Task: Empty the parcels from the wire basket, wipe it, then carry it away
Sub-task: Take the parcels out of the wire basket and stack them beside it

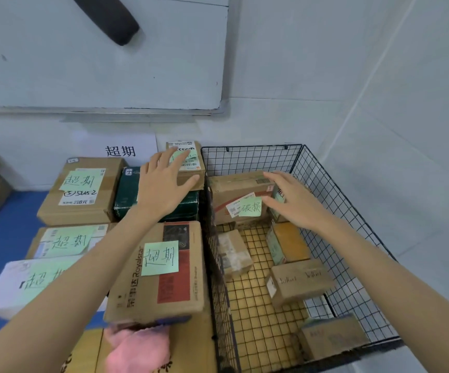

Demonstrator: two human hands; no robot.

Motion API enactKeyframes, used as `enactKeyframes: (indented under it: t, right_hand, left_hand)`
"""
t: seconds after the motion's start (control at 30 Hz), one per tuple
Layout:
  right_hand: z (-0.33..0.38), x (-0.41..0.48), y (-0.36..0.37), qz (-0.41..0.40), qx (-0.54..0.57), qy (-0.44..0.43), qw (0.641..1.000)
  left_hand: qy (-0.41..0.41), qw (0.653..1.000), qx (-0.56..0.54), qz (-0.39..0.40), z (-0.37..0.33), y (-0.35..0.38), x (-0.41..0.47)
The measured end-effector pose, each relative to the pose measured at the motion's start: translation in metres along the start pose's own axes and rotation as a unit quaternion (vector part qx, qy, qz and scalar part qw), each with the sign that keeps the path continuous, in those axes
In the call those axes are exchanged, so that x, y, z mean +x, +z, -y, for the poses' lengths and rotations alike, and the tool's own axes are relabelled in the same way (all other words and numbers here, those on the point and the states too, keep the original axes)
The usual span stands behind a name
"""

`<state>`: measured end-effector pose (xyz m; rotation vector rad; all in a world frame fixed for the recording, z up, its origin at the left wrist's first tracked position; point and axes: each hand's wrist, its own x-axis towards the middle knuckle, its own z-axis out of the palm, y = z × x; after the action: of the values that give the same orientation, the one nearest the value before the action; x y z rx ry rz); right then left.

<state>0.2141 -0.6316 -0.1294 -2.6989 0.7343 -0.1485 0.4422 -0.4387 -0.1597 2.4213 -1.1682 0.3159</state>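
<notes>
Cardboard parcel (pixel 240 191) in wire basket (pixel 325 181): rigid, probably light, best gripped by opposite sides; my left hand (pixel 164 184) and right hand (pixel 296 203) spread, empty.

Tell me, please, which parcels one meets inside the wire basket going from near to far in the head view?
Corner cardboard box → brown box with printed tape → orange-topped box → large box with a green note at the far end. The small taped box on the left overlaps these in depth, so I leave it out.
</notes>
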Motion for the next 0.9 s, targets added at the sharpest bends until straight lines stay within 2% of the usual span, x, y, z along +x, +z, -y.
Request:
enactKeyframes:
  t: [0.23,0.4,0.63,0.9]
  right_hand:
    - [-0.037,-0.014,-0.015,0.04,-0.047,-0.019,0.998]
    - [-0.067,-0.033,-0.022,0.09,-0.073,-0.034,0.993]
    - [-0.111,-0.077,-0.012,0.223,-0.103,-0.082,0.966]
    - [-0.142,-0.1,0.017,0.359,-0.13,-0.107,0.918]
  left_hand:
    - [0.025,1.0,0.018,0.0,-0.07,-0.026,-0.019]
    - [0.042,0.998,0.004,0.038,-0.127,-0.028,-0.034]
    - [0.107,0.978,0.031,0.178,-0.19,0.01,-0.067]
    - [0.13,0.915,0.064,0.375,-0.227,0.06,-0.104]
